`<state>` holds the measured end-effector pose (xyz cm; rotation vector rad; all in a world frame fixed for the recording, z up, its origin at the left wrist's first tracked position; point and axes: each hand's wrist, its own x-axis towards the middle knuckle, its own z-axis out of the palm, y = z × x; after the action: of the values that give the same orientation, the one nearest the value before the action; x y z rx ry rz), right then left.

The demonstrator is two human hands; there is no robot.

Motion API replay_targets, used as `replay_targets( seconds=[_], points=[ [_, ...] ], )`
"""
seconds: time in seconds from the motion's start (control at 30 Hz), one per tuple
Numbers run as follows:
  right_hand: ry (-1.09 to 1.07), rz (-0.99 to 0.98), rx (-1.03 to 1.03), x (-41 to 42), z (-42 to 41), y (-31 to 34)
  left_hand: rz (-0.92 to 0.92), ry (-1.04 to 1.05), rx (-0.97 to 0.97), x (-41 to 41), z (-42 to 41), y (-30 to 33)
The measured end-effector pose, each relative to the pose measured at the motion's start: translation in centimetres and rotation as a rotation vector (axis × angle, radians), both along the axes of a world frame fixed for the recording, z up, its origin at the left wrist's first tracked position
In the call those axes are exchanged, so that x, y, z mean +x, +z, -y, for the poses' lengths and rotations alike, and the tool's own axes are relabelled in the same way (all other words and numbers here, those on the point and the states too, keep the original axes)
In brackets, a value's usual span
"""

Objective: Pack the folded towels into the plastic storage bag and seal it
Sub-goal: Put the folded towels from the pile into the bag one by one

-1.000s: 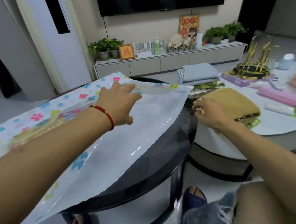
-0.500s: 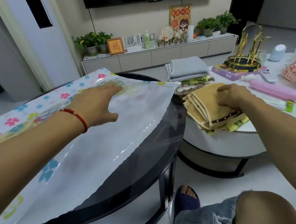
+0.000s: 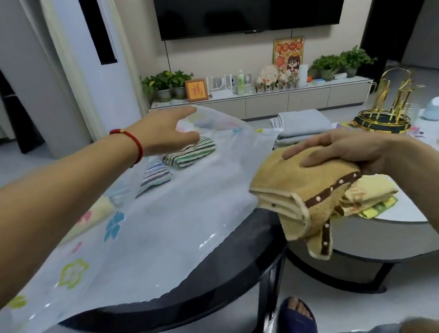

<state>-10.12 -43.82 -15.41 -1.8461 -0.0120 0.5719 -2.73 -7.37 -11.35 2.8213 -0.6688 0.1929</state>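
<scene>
A translucent flower-printed plastic storage bag (image 3: 149, 228) lies across the round black table (image 3: 199, 298), its mouth lifted by the left hand (image 3: 167, 133), fingers pinching the upper sheet. Two striped folded towels (image 3: 188, 153) sit inside. The right hand (image 3: 346, 150) grips a folded tan towel with brown dotted trim (image 3: 296, 188) just beside the opening.

The storage bag (image 3: 165, 226) lies across the round desk (image 3: 213, 297) in front of me, its mouth at the far end under my left hand (image 3: 167, 133). Two folded striped towels (image 3: 188, 153) lie inside it near that mouth. To its right my right hand (image 3: 347, 153) holds a folded towel (image 3: 305, 190) over the gap between this desk and the low desk (image 3: 398, 231), where a towel stack (image 3: 300, 125) sits farther back.
</scene>
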Motion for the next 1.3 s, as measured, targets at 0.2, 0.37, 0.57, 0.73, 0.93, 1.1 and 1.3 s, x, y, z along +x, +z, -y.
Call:
replay_targets(
  seconds=[0.2,0.37,0.57,0.73,0.93,1.1,1.3],
  points=[
    [-0.072,0.173,0.222,6.0,-12.8,-3.9,-0.044,-0.003,-0.131,-0.2,0.2,2.1],
    [-0.07,-0.006,-0.009,10.2,-16.8,-10.7,-0.053,-0.025,-0.145,-0.2,-0.3,3.0],
    [-0.09,0.394,-0.001,17.4,-18.8,-9.1,0.002,-0.106,-0.065,0.5,-1.2,3.1],
    [-0.38,0.429,0.547,24.9,-21.5,-10.7,0.04,-0.151,-0.105,0.6,-1.6,3.6],
    [-0.604,0.18,0.475,27.0,-25.3,-14.4,0.038,-0.12,-0.132,1.2,-2.5,4.6],
    [-0.582,0.256,0.88,26.7,-23.9,-12.3,0.033,-0.074,-0.164,1.5,-2.6,4.5],
    [-0.735,0.321,0.459,23.7,-21.9,-12.1,0.052,-0.084,-0.167,1.8,-2.5,3.5]
  ],
)
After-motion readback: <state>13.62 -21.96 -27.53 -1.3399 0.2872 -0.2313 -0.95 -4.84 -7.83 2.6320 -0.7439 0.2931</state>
